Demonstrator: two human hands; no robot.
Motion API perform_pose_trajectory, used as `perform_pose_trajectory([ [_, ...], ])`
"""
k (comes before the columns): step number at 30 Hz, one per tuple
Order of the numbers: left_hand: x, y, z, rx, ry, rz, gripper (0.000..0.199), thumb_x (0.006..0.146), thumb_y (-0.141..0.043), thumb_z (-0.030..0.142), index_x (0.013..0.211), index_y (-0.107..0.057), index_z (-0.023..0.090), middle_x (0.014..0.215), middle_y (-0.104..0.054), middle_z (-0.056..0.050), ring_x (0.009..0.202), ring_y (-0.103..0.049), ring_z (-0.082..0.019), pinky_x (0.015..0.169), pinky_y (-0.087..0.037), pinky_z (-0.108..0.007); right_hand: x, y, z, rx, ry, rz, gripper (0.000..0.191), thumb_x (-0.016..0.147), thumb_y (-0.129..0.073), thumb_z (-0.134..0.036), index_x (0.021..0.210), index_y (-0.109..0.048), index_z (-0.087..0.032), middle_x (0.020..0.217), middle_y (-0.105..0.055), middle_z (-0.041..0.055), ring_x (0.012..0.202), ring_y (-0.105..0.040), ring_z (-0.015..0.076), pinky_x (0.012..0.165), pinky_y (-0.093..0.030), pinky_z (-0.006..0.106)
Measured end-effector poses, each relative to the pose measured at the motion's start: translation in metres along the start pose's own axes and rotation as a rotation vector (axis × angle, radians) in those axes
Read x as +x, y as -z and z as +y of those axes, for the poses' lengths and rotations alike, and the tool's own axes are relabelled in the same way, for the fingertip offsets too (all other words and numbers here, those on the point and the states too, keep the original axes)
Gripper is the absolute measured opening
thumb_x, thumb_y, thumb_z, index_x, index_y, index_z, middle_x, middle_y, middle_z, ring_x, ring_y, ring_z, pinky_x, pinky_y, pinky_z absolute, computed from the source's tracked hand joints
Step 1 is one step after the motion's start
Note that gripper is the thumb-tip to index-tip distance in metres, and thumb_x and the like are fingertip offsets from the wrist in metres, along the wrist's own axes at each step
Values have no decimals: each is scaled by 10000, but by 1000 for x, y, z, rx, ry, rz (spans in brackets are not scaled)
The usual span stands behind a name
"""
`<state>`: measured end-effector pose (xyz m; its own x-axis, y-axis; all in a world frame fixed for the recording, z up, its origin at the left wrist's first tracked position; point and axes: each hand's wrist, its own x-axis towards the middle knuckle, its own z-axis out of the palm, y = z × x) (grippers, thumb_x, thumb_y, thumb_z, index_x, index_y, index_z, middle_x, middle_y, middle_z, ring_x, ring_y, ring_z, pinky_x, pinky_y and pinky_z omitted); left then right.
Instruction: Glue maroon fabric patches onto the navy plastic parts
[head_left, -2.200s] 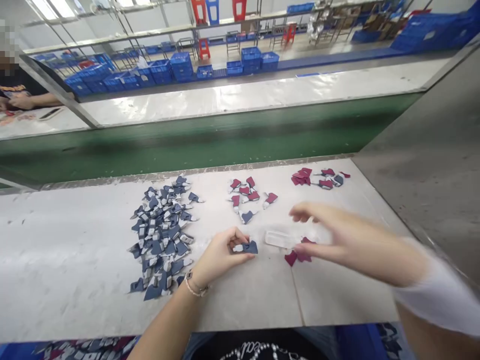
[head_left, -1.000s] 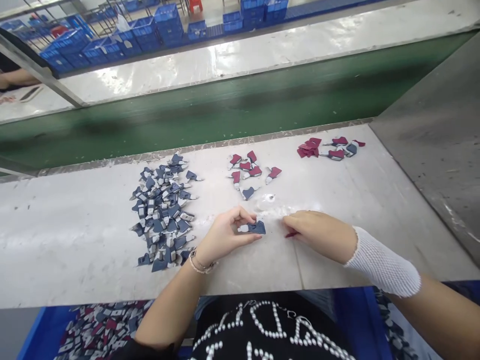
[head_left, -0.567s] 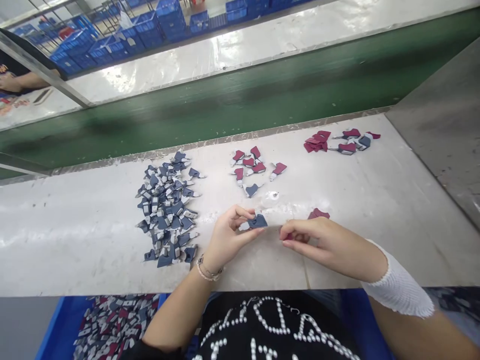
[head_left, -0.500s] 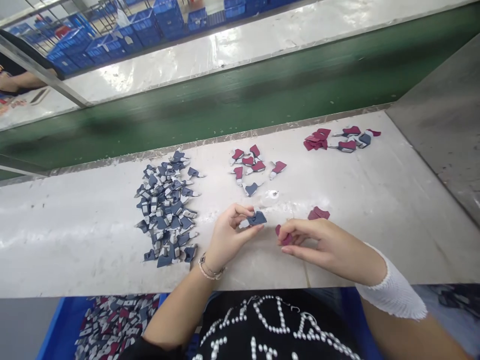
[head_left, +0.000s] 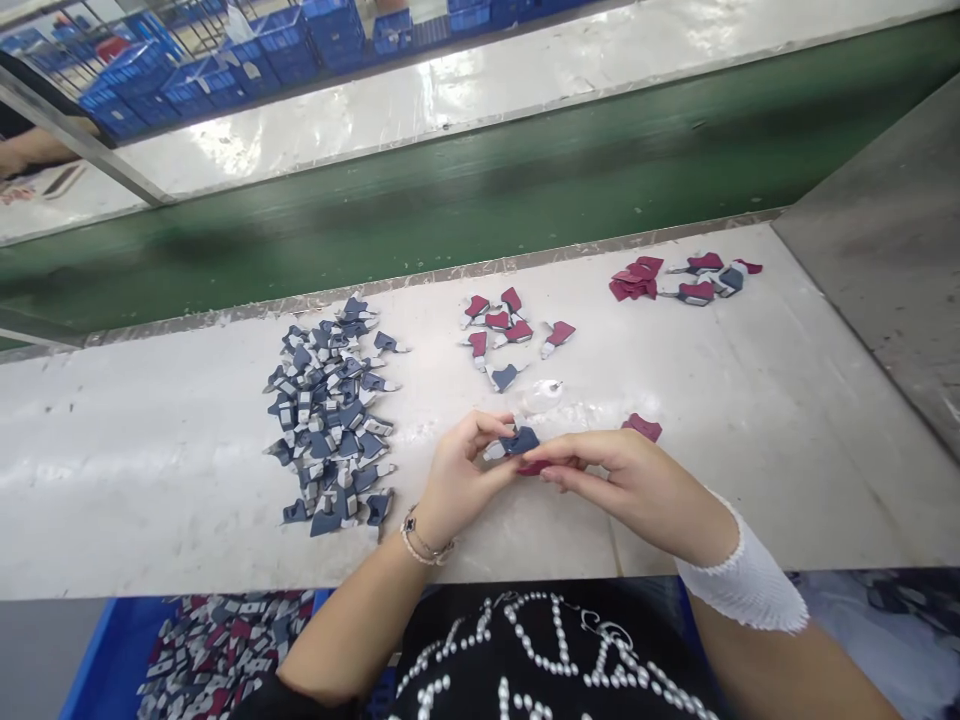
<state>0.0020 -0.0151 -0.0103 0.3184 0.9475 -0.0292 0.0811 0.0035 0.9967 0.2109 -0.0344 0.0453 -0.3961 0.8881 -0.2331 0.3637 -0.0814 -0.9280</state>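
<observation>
My left hand (head_left: 469,470) pinches a dark blue and grey plastic part (head_left: 519,440) just above the white table, its grey end toward my palm. Close against it, my right hand (head_left: 619,480) grips a maroon plate (head_left: 534,467) at the lower edge of the blue part; fingers cover much of the plate. Whether the two pieces are joined I cannot tell. Beyond my right hand lies a loose maroon plate (head_left: 643,427). Farther up the table is a group of parts with maroon faces (head_left: 516,332), with one blue part (head_left: 504,376) at its near side.
A large heap of blue and grey parts (head_left: 330,430) covers the left middle. More maroon plates (head_left: 636,278) and assembled parts (head_left: 697,291) lie far right. A blue bin (head_left: 97,650) of parts stands below the table edge. A metal panel (head_left: 892,240) bounds the right; another person's arm (head_left: 49,150) shows far left.
My right hand has moved left, bringing the maroon plate up to the blue part. My left hand still holds that part in nearly the same place.
</observation>
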Motion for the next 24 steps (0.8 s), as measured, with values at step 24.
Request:
perform_pose_trajectory([
  [24, -3, -1, -2, 187, -155, 21, 235, 799, -815, 314, 943, -670, 198, 1108, -762, -108, 1113, -733, -250, 901, -642, -399, 13, -6, 10, 211, -152, 89, 280, 921, -653, -481, 887, -626, -204, 832, -705, 37, 758, -679, 179, 715, -563, 331],
])
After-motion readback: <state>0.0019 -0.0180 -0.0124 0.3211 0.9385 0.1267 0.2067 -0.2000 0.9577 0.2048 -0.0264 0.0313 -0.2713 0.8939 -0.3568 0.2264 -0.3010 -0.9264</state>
